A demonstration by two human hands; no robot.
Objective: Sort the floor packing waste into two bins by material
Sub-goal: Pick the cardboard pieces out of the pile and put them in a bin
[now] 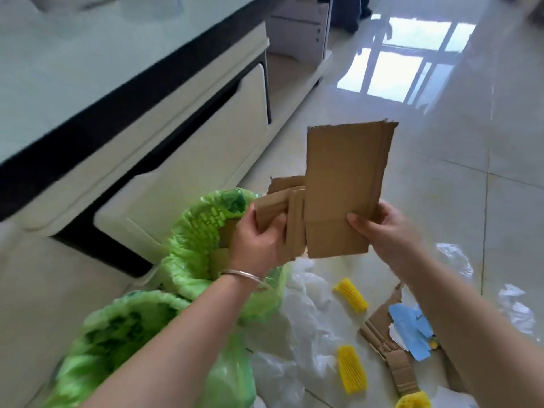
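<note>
My left hand (259, 240) and my right hand (379, 228) both grip a stack of brown cardboard pieces (341, 189), held upright above the floor. Just left of and below the cardboard stands a bin lined with a green bag (188, 242); cardboard scraps lie inside it. A second green-bagged bin (117, 334) stands nearer to me, partly hidden by my left forearm. On the floor below lie clear plastic film (297, 319), yellow foam nets (350, 294), and a torn cardboard piece (379, 328) with blue paper on it.
A white cabinet with a glass top (147, 136) runs along the left, close to both bins. More clear plastic (459, 260) lies at the right. Glossy tiled floor (441, 113) stretches ahead to the right.
</note>
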